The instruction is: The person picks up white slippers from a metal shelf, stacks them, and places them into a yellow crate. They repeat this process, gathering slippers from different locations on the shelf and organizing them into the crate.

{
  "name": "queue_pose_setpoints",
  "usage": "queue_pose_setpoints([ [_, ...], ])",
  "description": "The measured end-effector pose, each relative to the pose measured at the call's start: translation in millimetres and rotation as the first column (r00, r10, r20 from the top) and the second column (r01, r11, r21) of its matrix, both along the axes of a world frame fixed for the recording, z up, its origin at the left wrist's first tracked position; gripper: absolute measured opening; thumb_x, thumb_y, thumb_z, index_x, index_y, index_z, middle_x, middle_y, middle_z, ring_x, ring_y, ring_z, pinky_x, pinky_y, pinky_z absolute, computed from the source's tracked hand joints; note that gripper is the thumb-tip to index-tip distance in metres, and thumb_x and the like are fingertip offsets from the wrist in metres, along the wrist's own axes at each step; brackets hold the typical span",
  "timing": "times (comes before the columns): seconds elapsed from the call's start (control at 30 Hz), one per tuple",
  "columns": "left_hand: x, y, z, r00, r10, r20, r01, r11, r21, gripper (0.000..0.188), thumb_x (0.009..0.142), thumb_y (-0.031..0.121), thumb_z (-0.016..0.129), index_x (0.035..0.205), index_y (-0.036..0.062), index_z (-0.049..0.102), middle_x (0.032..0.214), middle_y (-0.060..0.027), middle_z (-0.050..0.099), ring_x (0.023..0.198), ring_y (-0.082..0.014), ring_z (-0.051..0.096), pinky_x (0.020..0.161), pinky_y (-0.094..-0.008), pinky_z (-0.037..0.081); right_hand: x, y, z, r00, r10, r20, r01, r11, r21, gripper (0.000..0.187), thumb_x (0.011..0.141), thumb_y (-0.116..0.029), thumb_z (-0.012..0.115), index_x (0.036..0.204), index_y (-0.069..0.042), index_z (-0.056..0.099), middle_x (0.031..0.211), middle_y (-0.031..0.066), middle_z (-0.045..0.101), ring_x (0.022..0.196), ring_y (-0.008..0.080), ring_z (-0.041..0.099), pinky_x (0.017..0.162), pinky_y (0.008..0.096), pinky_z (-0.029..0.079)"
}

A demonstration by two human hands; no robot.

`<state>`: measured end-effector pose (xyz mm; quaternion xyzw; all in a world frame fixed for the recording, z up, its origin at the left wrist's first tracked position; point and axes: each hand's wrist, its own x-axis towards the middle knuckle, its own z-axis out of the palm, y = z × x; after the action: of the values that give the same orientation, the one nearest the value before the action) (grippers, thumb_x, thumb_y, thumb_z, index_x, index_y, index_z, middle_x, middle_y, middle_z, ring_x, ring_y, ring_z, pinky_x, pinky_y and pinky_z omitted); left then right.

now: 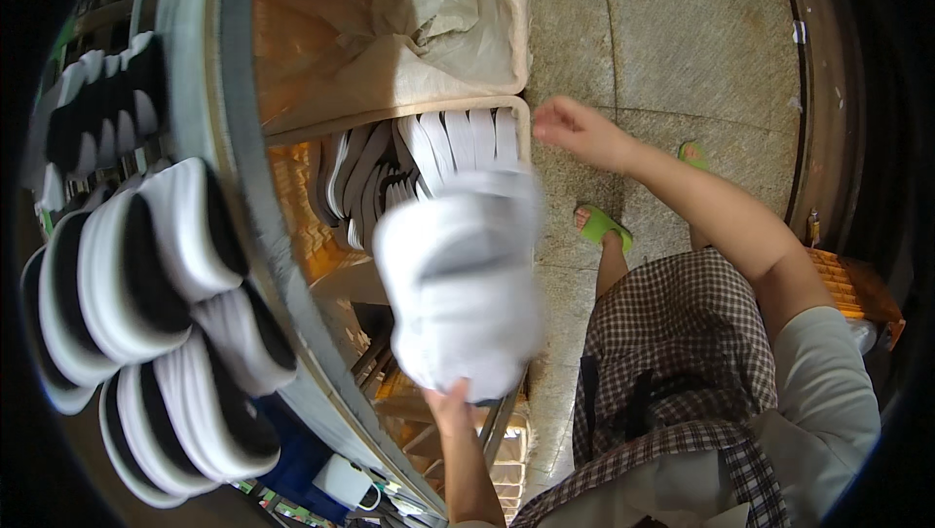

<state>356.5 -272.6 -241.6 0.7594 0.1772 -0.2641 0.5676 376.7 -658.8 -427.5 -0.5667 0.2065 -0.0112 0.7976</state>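
One thick bundle of white insoles (467, 299) is held by the left hand (454, 413), its near end pinched between the fingers and the rest projecting forward beyond them. It is blurred, so its layers cannot be counted. By its look it should be light, soft and springy, easily bent and hard to break; since the smooth layers may slide over one another, it is probably best gripped across its whole thickness, with both outer faces pressed. The fingers of the right hand (579, 133) are bent and nothing is seen in them; whether their tips are pressed together cannot be told. Just to their left, the pale rim of a crate (525, 124) is seen, inside which black-and-white insoles (467, 143) are packed on edge in curved rows. Farther ahead of the left fingers, a second crate (520, 26) is lined with crinkled, translucent plastic film (458, 17). To the left of the left fingers, beyond the grey edge of the desk (234, 70), nested insole stacks (112, 270) are shown with rounded ends, thick white sides and matte black faces.
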Motion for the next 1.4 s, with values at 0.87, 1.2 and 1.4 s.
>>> queue_pose_setpoints([
  [0.87, 378.7, 49.8, -208.0, 0.921, -0.272, 0.281, 0.093, 0.850, 0.518, 0.068, 0.096, 0.036, 0.044, 0.144, 0.0051, 0.009, 0.146, -0.0178, 0.023, 0.128, -0.0304, 0.033, 0.105, -0.0379, 0.028, -289.8, 72.4, -201.4, 0.701, 0.234, -0.674, -0.124, 0.970, 0.208, 0.017, 0.088, -0.017, 0.060, 0.091, -0.001, 0.054, 0.081, 0.0026, 0.055, 0.071, 0.0114, 0.051, 0.068, 0.0271, 0.044],
  [1.2, 379.9, 11.7, -209.3, 0.844, -0.193, 0.501, -0.145, 0.816, 0.559, 0.067, 0.095, 0.038, 0.045, 0.141, -0.0021, 0.018, 0.144, -0.0188, 0.024, 0.130, -0.0325, 0.030, 0.107, -0.0381, 0.025, -257.9, 73.3, -193.0, 0.752, 0.191, -0.630, -0.177, 0.980, 0.087, 0.015, 0.086, -0.013, 0.061, 0.090, 0.000, 0.055, 0.079, 0.0033, 0.056, 0.074, 0.0096, 0.051, 0.067, 0.0253, 0.044],
  [1.4, 205.4, -102.9, -157.1, 0.815, -0.339, 0.471, 0.023, 0.830, 0.558, 0.062, 0.087, 0.015, 0.057, 0.136, -0.0022, 0.024, 0.137, -0.0202, 0.031, 0.125, -0.0307, 0.036, 0.105, -0.0420, 0.030, -273.8, 20.8, -140.7, 0.811, 0.102, -0.577, -0.118, 0.993, 0.009, 0.019, 0.085, -0.016, 0.063, 0.092, -0.001, 0.056, 0.080, 0.0032, 0.057, 0.074, 0.0109, 0.053, 0.068, 0.0262, 0.045],
])
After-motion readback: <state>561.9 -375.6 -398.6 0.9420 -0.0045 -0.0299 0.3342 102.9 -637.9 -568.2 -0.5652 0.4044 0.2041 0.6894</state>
